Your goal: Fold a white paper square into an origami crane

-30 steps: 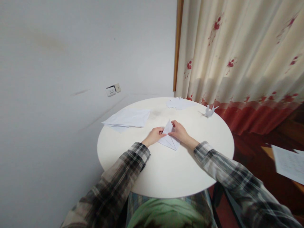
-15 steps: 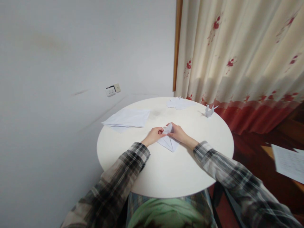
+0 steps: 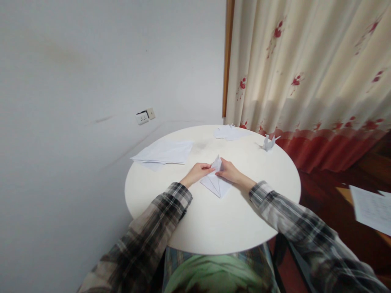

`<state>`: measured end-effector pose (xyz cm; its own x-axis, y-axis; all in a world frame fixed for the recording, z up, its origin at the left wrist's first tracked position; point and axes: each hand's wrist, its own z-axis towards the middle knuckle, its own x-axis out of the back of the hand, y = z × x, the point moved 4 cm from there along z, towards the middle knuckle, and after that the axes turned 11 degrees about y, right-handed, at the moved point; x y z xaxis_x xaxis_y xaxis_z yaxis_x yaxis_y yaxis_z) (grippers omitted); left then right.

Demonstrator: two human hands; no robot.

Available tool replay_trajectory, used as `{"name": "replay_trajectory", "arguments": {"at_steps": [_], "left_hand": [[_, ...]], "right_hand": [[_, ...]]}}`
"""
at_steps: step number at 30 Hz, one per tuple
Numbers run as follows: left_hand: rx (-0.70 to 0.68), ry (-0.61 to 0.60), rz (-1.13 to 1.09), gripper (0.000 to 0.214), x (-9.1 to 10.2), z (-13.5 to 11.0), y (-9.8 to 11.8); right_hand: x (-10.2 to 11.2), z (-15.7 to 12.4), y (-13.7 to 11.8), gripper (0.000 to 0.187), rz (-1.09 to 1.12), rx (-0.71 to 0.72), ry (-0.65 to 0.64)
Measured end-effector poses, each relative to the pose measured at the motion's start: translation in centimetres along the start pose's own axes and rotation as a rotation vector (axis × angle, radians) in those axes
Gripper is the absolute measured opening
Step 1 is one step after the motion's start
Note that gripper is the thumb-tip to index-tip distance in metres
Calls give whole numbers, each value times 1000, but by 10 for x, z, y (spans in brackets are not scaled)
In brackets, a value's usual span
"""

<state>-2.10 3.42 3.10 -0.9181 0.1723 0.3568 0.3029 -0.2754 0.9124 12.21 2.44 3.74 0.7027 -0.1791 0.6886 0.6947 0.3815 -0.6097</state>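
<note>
A white piece of folded paper (image 3: 217, 185), creased along its middle, lies near the centre of the round table with one corner toward me. My left hand (image 3: 199, 171) grips its left side, thumb and fingers pressed on the paper. On the other side my right hand (image 3: 229, 171) is closed on the right edge, its thumb lying on top. A narrow pointed flap of the paper rises between the two hands. Parts of the paper's sides are hidden under my fingers.
The white round table (image 3: 220, 232) stands against the wall. At its left lies a stack of white paper sheets (image 3: 166, 151). More papers (image 3: 230, 132) lie at the far edge, and a folded paper crane (image 3: 268, 143) stands at the right. Printed sheets (image 3: 371, 207) are off to the right.
The paper's near corner has shifted slightly toward me, and its far flap now stands taller and flatter between my hands. My left fingers have straightened along the flap.
</note>
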Motion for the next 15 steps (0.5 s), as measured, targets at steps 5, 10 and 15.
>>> {"name": "replay_trajectory", "arguments": {"at_steps": [5,10,15], "left_hand": [[11,42,-10,47,3,4,-8],[12,73,2,45,4,5,-13],[17,88,6,44,5,4,-12]], "right_hand": [[-1,-1,-2,42,12,24,-29],[0,-1,-3,42,15,21,-34],[-1,-1,-3,45,59,11,-43]]}}
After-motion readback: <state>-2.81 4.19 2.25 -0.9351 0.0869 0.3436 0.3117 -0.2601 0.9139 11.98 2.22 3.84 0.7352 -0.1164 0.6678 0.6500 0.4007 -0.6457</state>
